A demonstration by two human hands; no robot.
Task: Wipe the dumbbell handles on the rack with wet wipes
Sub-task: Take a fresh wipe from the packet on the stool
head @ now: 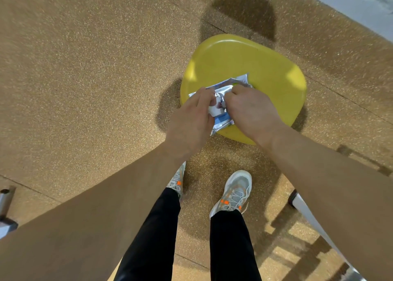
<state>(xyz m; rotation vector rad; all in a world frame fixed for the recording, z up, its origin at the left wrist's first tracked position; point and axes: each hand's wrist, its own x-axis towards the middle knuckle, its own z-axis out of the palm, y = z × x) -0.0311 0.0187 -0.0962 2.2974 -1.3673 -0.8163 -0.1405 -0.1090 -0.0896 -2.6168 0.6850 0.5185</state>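
Pinching wet-wipes pack (235,83) from both sides with left hand (191,119) and right hand (252,110), both curled on it, over yellow stool (244,57).

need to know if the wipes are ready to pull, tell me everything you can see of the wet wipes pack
The wet wipes pack is a flat, soft pouch of shiny silver foil with blue and white print and crimped ends. It lies slantwise over the yellow stool seat; whether it rests on it cannot be told. The left hand grips its left side and the right hand pinches its top, hiding much of it. A white patch shows between them: flap or wipe, unclear.
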